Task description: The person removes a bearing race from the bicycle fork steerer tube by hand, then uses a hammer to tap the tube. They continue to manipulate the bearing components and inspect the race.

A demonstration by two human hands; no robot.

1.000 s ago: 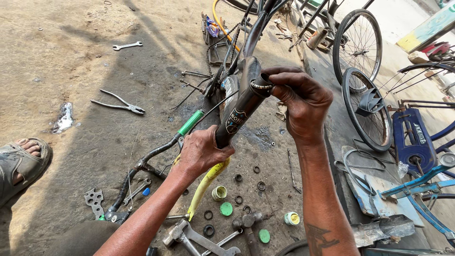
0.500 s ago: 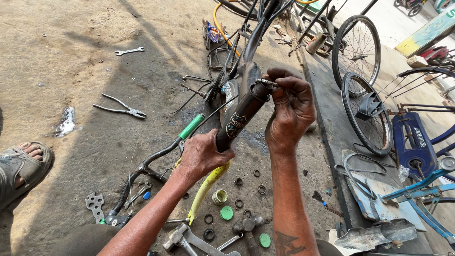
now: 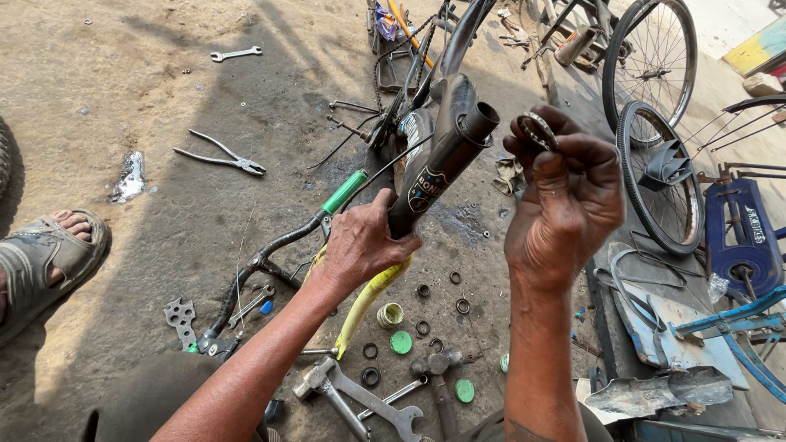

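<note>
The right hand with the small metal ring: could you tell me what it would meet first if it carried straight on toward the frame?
Probably the open end of the black frame tube, just left of the right hand and its ring. Depth is uncertain.

— what's the dark tube?
— a bicycle frame's head tube point(image 3: 442, 155), black with a pale badge on its front – tilted, open round end up and to the right, gripped at its lower part by the left hand point(image 3: 360, 245).
— and the small thing beside it?
— a greasy metal bearing ring point(image 3: 536, 129), pinched in the right hand's point(image 3: 565, 205) fingertips, just right of the tube's mouth, not touching it.
</note>
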